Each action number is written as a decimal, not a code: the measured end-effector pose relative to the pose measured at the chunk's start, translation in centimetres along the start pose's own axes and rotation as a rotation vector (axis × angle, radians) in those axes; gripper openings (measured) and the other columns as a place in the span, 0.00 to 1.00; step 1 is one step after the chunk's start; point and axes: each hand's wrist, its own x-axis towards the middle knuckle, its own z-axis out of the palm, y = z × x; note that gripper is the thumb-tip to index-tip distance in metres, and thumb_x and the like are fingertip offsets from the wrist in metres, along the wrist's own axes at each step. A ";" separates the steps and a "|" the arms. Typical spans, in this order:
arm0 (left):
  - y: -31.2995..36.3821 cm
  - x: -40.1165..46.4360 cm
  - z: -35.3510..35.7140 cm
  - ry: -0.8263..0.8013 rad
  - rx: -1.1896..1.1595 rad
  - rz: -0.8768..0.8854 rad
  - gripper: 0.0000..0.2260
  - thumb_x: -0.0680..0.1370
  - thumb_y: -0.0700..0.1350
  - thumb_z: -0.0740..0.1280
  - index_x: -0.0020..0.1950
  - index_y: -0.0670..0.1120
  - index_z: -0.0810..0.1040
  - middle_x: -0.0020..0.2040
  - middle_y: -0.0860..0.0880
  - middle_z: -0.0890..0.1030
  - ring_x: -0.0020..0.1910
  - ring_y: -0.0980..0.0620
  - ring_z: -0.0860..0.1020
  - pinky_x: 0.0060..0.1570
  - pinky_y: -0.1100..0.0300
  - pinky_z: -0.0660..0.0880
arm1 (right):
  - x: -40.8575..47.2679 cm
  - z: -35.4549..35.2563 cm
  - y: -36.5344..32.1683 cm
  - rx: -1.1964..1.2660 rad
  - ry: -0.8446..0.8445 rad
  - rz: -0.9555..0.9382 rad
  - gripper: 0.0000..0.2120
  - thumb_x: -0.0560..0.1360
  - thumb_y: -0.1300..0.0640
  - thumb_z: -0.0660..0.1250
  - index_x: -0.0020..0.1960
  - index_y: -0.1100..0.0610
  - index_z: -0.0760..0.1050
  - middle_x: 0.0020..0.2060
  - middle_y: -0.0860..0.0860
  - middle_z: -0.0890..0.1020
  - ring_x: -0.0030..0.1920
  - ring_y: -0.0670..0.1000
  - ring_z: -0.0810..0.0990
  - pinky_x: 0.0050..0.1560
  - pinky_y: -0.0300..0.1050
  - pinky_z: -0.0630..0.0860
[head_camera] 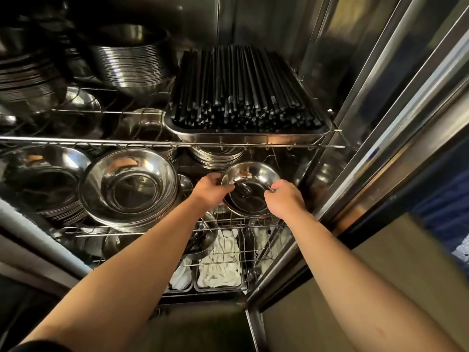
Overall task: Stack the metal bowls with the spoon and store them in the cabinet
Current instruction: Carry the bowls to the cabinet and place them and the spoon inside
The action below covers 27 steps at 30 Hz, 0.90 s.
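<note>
A small stack of shiny metal bowls [253, 174] is held over the middle wire shelf [162, 144] of the cabinet, on its right side. A spoon [247, 193] lies inside the top bowl. My left hand [209, 190] grips the stack's left rim. My right hand [285, 198] pinches the right rim, near the spoon's handle end. Whether the stack rests on the shelf or hangs just above it is hidden by my hands.
A larger stack of bowls [128, 189] sits to the left on the same shelf. Above, a steel tray [248, 134] holds several black chopsticks. White cloths [223, 265] lie in trays on the lower shelf. The cabinet's steel door frame [368, 148] stands at right.
</note>
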 end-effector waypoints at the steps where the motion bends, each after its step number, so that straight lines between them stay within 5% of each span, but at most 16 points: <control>1: -0.3 0.1 -0.1 0.001 -0.014 -0.003 0.32 0.76 0.45 0.74 0.77 0.42 0.66 0.48 0.56 0.80 0.45 0.56 0.82 0.42 0.60 0.80 | -0.1 0.1 0.0 -0.047 -0.001 0.003 0.22 0.79 0.52 0.65 0.71 0.55 0.74 0.65 0.56 0.79 0.60 0.59 0.80 0.57 0.50 0.80; 4: -0.9 0.3 -0.1 -0.006 -0.043 -0.004 0.34 0.76 0.45 0.74 0.78 0.42 0.64 0.65 0.48 0.78 0.55 0.49 0.81 0.52 0.54 0.81 | -0.6 0.1 0.1 -0.178 0.011 0.013 0.24 0.80 0.50 0.66 0.73 0.57 0.71 0.68 0.59 0.74 0.65 0.62 0.75 0.62 0.54 0.77; 7: -1.3 0.3 -0.3 0.000 -0.047 0.023 0.34 0.75 0.47 0.74 0.78 0.43 0.65 0.62 0.50 0.77 0.53 0.53 0.81 0.49 0.57 0.80 | -1.2 -0.1 -0.3 -0.238 0.068 -0.030 0.24 0.80 0.50 0.66 0.73 0.59 0.71 0.69 0.62 0.70 0.67 0.63 0.72 0.61 0.55 0.76; 10: -1.6 -0.1 -0.6 0.013 -0.008 0.058 0.33 0.75 0.50 0.75 0.77 0.44 0.66 0.65 0.50 0.78 0.56 0.51 0.81 0.58 0.52 0.79 | -1.6 -0.3 -0.8 -0.264 0.100 -0.144 0.22 0.81 0.53 0.66 0.72 0.61 0.72 0.67 0.62 0.72 0.67 0.63 0.70 0.62 0.54 0.76; 15: -1.6 -2.2 -1.6 0.031 0.286 0.208 0.31 0.75 0.53 0.72 0.75 0.46 0.68 0.67 0.50 0.77 0.56 0.55 0.80 0.52 0.66 0.73 | -2.2 0.2 -1.7 -0.292 0.046 -0.265 0.18 0.81 0.55 0.65 0.68 0.60 0.77 0.64 0.59 0.78 0.66 0.61 0.72 0.61 0.53 0.75; 18: -2.4 -4.1 -2.4 0.006 0.515 0.242 0.33 0.76 0.57 0.71 0.77 0.48 0.65 0.74 0.43 0.69 0.67 0.44 0.75 0.66 0.51 0.73 | -2.5 0.9 -1.8 -0.288 0.001 -0.281 0.15 0.81 0.56 0.65 0.66 0.59 0.78 0.61 0.58 0.80 0.60 0.59 0.78 0.56 0.50 0.77; 21: -4.0 -6.0 -3.4 -0.025 0.740 0.221 0.34 0.77 0.60 0.67 0.79 0.50 0.60 0.79 0.41 0.62 0.67 0.41 0.76 0.66 0.50 0.71 | -2.9 1.5 -1.9 -0.317 -0.038 -0.250 0.16 0.80 0.57 0.66 0.67 0.57 0.77 0.59 0.59 0.81 0.58 0.60 0.80 0.56 0.51 0.80; 27: -7.2 -8.7 -4.4 -0.074 1.037 0.193 0.37 0.77 0.61 0.65 0.80 0.48 0.55 0.75 0.41 0.66 0.73 0.38 0.67 0.71 0.44 0.66 | -3.4 2.3 -1.6 -0.410 -0.001 -0.253 0.16 0.80 0.61 0.66 0.67 0.57 0.77 0.58 0.60 0.82 0.60 0.62 0.79 0.59 0.54 0.80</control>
